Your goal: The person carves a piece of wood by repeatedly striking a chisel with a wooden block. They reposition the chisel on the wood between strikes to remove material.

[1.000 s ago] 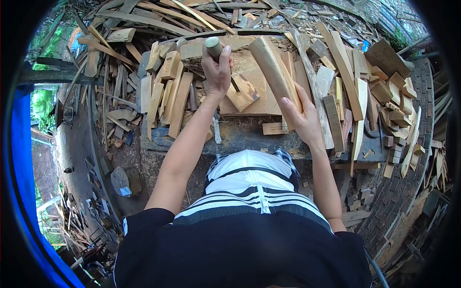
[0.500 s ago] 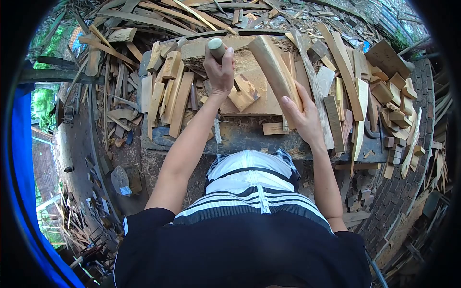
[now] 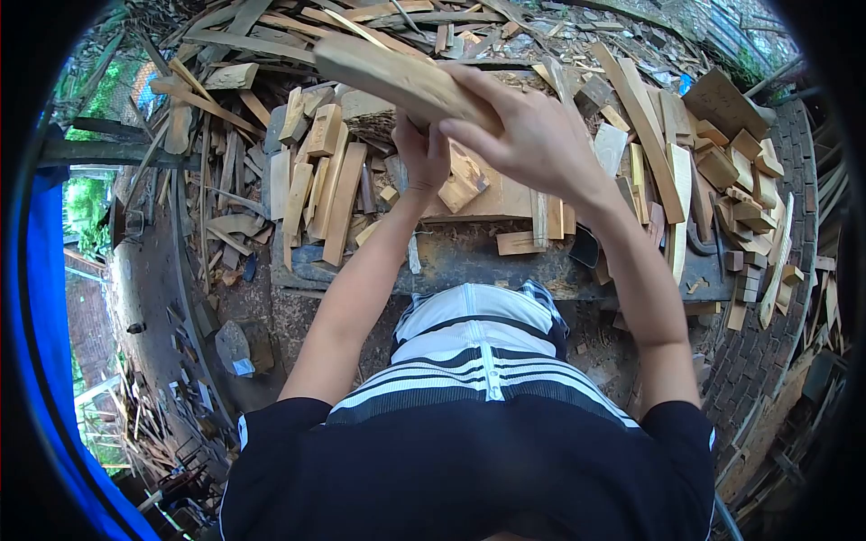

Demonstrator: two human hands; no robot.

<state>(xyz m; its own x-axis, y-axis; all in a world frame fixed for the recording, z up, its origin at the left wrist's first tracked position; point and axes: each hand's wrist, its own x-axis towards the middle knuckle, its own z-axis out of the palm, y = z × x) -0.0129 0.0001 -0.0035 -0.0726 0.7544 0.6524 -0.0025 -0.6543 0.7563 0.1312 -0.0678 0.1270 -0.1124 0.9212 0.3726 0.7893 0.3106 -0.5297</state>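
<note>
My right hand [image 3: 541,135] is wrapped round the near end of a thick wooden club [image 3: 397,79], raised over the bench and slanting up to the left. Beneath the club, my left hand [image 3: 420,158] is closed on a chisel, whose round handle is now hidden behind the club. Just right of my left hand lies a small wood block [image 3: 465,183] with a dark hole in its face. It rests on a broad, thick timber slab [image 3: 501,200]. Whether the chisel's tip touches the block cannot be made out.
Wooden pieces [image 3: 345,203] stand along the bench's left side. Long slats [image 3: 636,131] and a heap of cut blocks [image 3: 749,194] lie on the right. A small offcut [image 3: 517,243] sits at the dark bench edge [image 3: 451,270]. Scrap timber [image 3: 262,45] is piled behind.
My right hand has swung the club up and leftward, from beside the chisel to above my left hand. The club now covers the chisel's handle. My left hand keeps nearly the same place.
</note>
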